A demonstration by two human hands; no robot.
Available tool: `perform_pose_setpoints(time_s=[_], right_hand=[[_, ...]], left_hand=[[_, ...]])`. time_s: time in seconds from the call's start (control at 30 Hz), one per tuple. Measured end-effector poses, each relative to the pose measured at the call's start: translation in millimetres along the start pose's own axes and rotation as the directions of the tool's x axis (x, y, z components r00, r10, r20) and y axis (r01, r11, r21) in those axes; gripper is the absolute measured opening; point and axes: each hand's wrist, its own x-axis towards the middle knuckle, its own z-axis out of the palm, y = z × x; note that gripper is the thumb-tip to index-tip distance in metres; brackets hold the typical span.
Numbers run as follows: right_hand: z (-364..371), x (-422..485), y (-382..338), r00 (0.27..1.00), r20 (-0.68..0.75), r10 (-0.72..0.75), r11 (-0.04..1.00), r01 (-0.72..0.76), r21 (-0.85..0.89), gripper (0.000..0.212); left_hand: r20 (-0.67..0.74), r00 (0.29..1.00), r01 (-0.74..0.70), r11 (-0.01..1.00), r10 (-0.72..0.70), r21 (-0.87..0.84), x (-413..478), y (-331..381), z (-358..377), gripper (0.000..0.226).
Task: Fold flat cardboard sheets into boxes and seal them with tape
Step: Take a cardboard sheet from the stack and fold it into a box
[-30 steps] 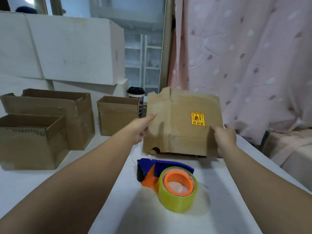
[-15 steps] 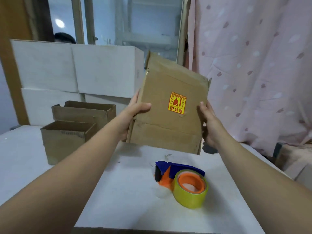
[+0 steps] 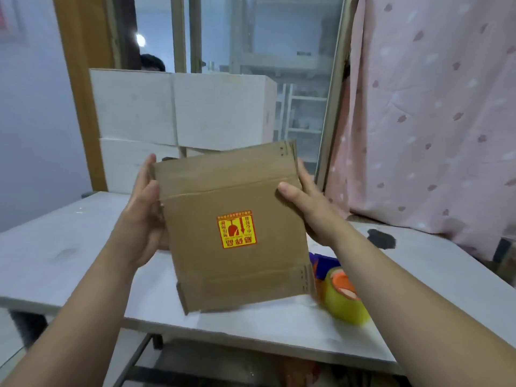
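Held a flattened brown cardboard sheet [image 3: 223, 191] up in the air, clear of the white table [image 3: 55, 247] and above its near edge, front face toward the camera and slightly skewed. Noted a square red-and-yellow sticker [image 3: 236, 229] near the middle of that face, with creases running across above and below it. Clamped the left edge with the left hand [image 3: 142, 219], thumb on the front, fingers behind. Pinched the right edge with the right hand [image 3: 310, 210], thumb pressed flat on the front face, fingers hidden behind.

Judged the sheet light, dry and not slippery, stiff across each panel yet ready to hinge at the scored lines and the two side folds. Judged corners and flaps easy to crush. Reckoned the best hold to be on those opposite side folds, about mid-height, for squeezing inward and popping the layers apart into a tube.

Saw a yellow tape roll with an orange core [image 3: 346, 305] lying on the table close to the near edge, just right of the sheet and partly hidden by it. Saw white blocks [image 3: 181, 107] stacked beyond the far edge and a pink spotted curtain [image 3: 432, 107] past the right edge.
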Motion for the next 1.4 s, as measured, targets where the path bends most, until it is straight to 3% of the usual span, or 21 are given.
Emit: perform_pose_setpoints(time_s=[0.07,0.13,0.3,0.37,0.5,0.57,0.6,0.67,0.8,0.9,0.97,1.07,1.17,1.23,1.3,1.4], right_hand=[[12.7,-8.4,8.9,1.0,0.011,-0.001,0.998,0.002,-0.062,0.094],[20.3,-15.1,16.2,1.0,0.008,-0.002,0.996,0.003,-0.093,0.094],[25.6,-29.4,20.4,1.0,0.021,0.014,0.986,-0.011,-0.164,0.096],[25.0,-34.7,21.1,1.0,0.015,-0.013,0.987,0.015,-0.161,0.088],[23.3,-33.8,15.5,0.997,-0.062,-0.043,0.998,0.045,0.036,0.048],[22.9,-26.9,8.0,0.992,-0.127,0.012,0.976,0.016,0.216,0.058],[21.8,-23.3,3.5,0.987,-0.149,0.057,0.959,-0.013,0.282,0.064],[17.3,-17.4,-5.3,0.978,-0.14,0.156,0.942,-0.105,0.318,0.056],[8.0,-7.4,-19.7,0.957,-0.096,0.274,0.95,-0.254,0.184,0.031],[11.2,1.4,-26.2,0.944,-0.153,0.291,0.956,-0.28,0.088,0.024],[15.0,5.3,-24.6,0.943,-0.136,0.304,0.952,-0.297,0.074,0.024],[16.0,4.9,-24.1,0.951,-0.04,0.308,0.944,-0.3,0.136,0.026],[12.2,5.9,-19.3,0.961,0.043,0.272,0.923,-0.273,0.27,0.03],[11.7,6.5,-13.0,0.968,0.05,0.247,0.898,-0.248,0.362,0.044],[15.5,3.2,-9.4,0.965,0.061,0.257,0.903,-0.262,0.342,0.056],[22.1,-1.2,-5.8,0.951,0.044,0.306,0.9,-0.304,0.312,0.052]], left_hand=[[-0.046,0.999,-0.004,0.999,0.006,0.038,-8.3,3.9,-6.8,0.104],[-0.094,0.995,-0.024,0.992,0.035,0.123,-13.8,4.0,-10.7,0.102],[-0.187,0.967,-0.09,0.922,0.171,0.377,-20.0,13.2,-2.7,0.031],[-0.191,0.952,-0.102,0.839,0.238,0.535,-19.8,18.0,0.7,0.023],[-0.129,0.958,-0.056,0.606,0.257,0.793,-16.2,29.2,8.7,0.016],[-0.119,0.967,-0.029,0.563,0.224,0.826,-14.2,36.2,14.4,0.027],[-0.111,0.972,-0.025,0.56,0.206,0.828,-13.6,40.3,16.0,0.038],[-0.076,0.987,-0.025,0.605,0.14,0.795,-11.0,45.5,12.6,0.049],[0.029,0.998,0.018,0.773,-0.048,0.634,-7.8,51.8,2.6,0.061],[0.134,0.985,-0.004,0.762,-0.109,0.648,-6.5,48.2,3.5,0.087],[0.196,0.974,-0.038,0.762,-0.118,0.647,-8.8,43.8,6.0,0.08],[0.182,0.969,0.017,0.773,-0.17,0.634,-13.9,37.2,1.1,0.085],[0.058,0.979,0.116,0.774,-0.194,0.622,-14.0,31.2,-4.5,0.101],[0.017,0.986,0.115,0.749,-0.166,0.652,-13.9,33.4,0.5,0.097],[0.014,0.99,0.093,0.735,-0.138,0.671,-13.8,36.5,6.7,0.083],[-0.044,0.998,0.061,0.767,-0.042,0.639,-14.9,30.9,13.1,0.047]])
